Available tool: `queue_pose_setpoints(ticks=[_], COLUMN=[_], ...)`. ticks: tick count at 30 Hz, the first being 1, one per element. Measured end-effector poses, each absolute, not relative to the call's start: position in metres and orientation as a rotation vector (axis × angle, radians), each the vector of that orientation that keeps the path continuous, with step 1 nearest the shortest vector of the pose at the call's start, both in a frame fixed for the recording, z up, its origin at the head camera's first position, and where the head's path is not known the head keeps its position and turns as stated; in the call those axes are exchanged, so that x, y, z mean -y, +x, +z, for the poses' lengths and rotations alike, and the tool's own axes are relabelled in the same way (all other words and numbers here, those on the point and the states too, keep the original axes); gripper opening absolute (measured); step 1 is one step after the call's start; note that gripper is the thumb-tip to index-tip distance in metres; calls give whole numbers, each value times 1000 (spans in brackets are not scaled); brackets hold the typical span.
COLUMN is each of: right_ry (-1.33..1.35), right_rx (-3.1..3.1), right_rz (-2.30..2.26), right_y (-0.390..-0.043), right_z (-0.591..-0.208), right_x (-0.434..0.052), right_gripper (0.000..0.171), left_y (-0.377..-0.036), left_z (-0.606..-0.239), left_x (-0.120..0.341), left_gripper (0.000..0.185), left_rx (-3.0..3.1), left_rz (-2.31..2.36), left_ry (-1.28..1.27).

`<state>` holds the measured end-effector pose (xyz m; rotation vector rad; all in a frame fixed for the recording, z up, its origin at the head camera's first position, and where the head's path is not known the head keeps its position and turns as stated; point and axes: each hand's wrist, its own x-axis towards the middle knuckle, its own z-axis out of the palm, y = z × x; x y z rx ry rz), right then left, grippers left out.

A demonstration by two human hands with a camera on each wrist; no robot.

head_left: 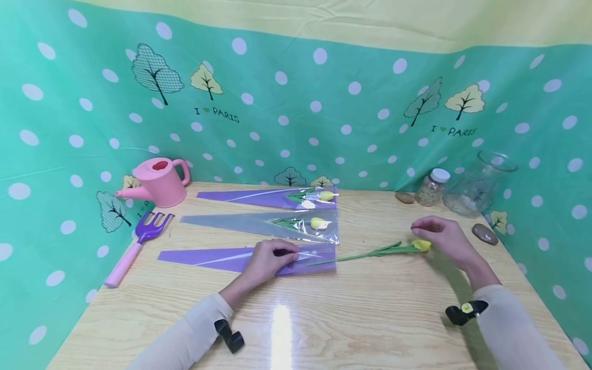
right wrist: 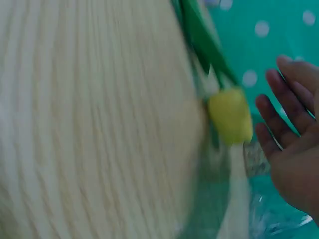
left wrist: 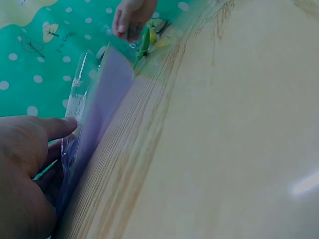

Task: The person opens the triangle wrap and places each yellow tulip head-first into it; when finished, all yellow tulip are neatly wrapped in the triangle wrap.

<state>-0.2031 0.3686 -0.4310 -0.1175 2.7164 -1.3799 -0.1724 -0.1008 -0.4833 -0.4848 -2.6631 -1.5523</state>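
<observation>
My left hand (head_left: pixel 270 261) pinches the nearest purple flower sleeve (head_left: pixel 222 257), its thumb on the clear film in the left wrist view and its fingers behind. A yellow artificial tulip (head_left: pixel 421 245) lies to the right, its bloom pointing right and its green stem (head_left: pixel 351 258) running left over the sleeve's wide end. Close above the bloom is my right hand (head_left: pixel 441 237), holding nothing. The right wrist view shows its loosely bent fingers (right wrist: pixel 284 122) beside the tulip bloom (right wrist: pixel 230 115), apart from it.
Behind lie a grey sleeve (head_left: pixel 222 222) and a purple sleeve (head_left: pixel 259 197), each with a yellow tulip. A pink watering can (head_left: pixel 162 185) and purple garden fork (head_left: pixel 147 228) stand and lie left. At right are a lidded jar (head_left: pixel 431 190), glass vase (head_left: pixel 472 192) and stones (head_left: pixel 484 234).
</observation>
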Motion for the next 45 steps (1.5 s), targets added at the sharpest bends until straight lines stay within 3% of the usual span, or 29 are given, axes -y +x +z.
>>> queue_pose_setpoints(ticks=[8, 29, 45], right_ry=[-104, -497, -538], right_rx=[-2612, -2721, -2792], right_rz=[-1239, -1040, -1096], right_y=[-212, -206, -192], right_z=[-448, -459, -449], right_x=[-380, -372, -342], right_gripper=[48, 13, 8], left_y=[-173, -172, -174], left_z=[-484, -484, -485], left_x=[100, 100, 100], left_gripper=[14, 13, 14], left_rx=[2678, 2649, 2667], left_rz=[-1581, -1542, -1553], left_ry=[-474, -502, -487])
